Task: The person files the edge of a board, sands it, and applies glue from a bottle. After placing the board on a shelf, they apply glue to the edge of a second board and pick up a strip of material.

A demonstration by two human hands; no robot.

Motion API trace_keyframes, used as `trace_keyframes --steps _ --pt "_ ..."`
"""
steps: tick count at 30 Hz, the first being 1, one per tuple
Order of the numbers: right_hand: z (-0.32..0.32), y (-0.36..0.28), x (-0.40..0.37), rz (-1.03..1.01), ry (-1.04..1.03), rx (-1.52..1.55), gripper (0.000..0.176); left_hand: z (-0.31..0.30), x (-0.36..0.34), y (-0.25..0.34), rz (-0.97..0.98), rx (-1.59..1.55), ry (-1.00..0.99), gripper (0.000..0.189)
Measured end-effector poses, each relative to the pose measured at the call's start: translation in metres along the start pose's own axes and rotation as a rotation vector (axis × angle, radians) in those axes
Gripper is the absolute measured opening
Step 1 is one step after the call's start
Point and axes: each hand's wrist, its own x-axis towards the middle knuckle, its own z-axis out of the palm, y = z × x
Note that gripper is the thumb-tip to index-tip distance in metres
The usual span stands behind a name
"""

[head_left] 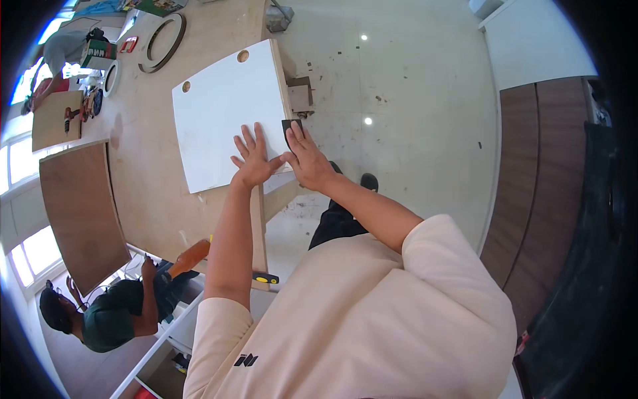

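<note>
A white panel (226, 106) with two round holes near its far edge lies on the wooden worktable. My left hand (250, 158) rests flat on its near right part, fingers spread, holding nothing. At the panel's right edge, my right hand (311, 159) presses a small flat black piece, apparently sandpaper (287, 125), against the edge with its fingers together. The two hands are close, with the thumb of one near the other. Part of the black piece is hidden under my fingers.
A roll of edge strip (178, 33) lies farther up the worktable (143, 133). Left of it stands a brown panel (83, 213), near a seated person (113, 312). Another person (63, 53) bends near a drill (70, 118). An orange-brown bottle (191, 258) stands at the near edge.
</note>
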Motion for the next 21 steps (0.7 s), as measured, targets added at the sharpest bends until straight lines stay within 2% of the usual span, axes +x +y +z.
trace_keyframes --steps 4,5,8,11,15,18,21 --pt "-0.009 -0.011 -0.054 -0.092 -0.097 -0.062 0.057 -0.002 0.005 -0.003 -0.001 -0.033 -0.010 0.117" --pt "-0.009 -0.012 -0.066 -0.121 -0.146 -0.066 0.057 -0.003 0.003 -0.001 0.002 -0.032 -0.007 0.111" --pt "-0.012 -0.008 -0.020 -0.038 -0.024 0.010 0.058 -0.002 0.002 -0.002 0.009 -0.049 0.001 0.104" --pt "-0.005 -0.006 -0.006 0.043 -0.026 -0.077 0.058 -0.002 0.002 0.001 -0.014 -0.049 0.003 0.099" --pt "-0.004 -0.015 -0.074 -0.051 -0.176 -0.086 0.060 -0.001 0.006 -0.002 -0.019 -0.006 0.001 0.098" --pt "-0.003 -0.002 -0.010 0.019 0.015 0.078 0.062 0.000 0.005 -0.001 -0.015 -0.023 0.004 0.098" --pt "-0.007 0.004 0.021 -0.011 0.030 -0.026 0.061 -0.005 -0.001 0.005 -0.029 -0.013 -0.021 0.097"
